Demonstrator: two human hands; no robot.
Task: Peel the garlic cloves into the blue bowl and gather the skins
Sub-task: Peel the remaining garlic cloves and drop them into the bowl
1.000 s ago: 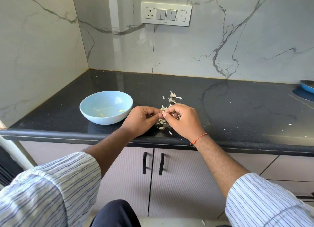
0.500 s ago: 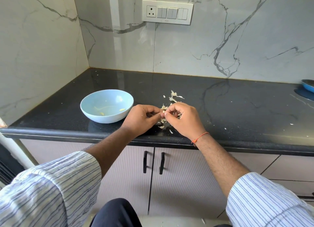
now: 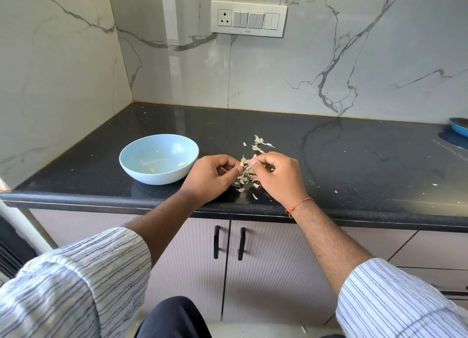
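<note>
On the black granite counter, toward its left end, sits the blue bowl [image 3: 159,158], holding two peeled garlic cloves [image 3: 182,164] and a few pale scraps. Just to its right, the left hand [image 3: 211,177] has its fingers curled in, pinching a small garlic clove [image 3: 242,163] between thumb and forefinger. The right hand [image 3: 277,177] meets it from the other side, fingertips pinched narrow on the same clove or its skin; which one is too small to tell. Beneath and behind both hands lies a loose heap of garlic skins [image 3: 249,175], with stray flakes trailing toward the wall. Compared with half a second ago, almost nothing has shifted: the hands remain together over the heap, the bowl's contents are unchanged, so peeling of this clove appears to be in progress and the skins are not yet gathered. A white switch plate [image 3: 249,18] on the marble wall and a blue dish [image 3: 459,127] at the far right edge carry no readable writing; no brands or labels are visible anywhere.
</note>
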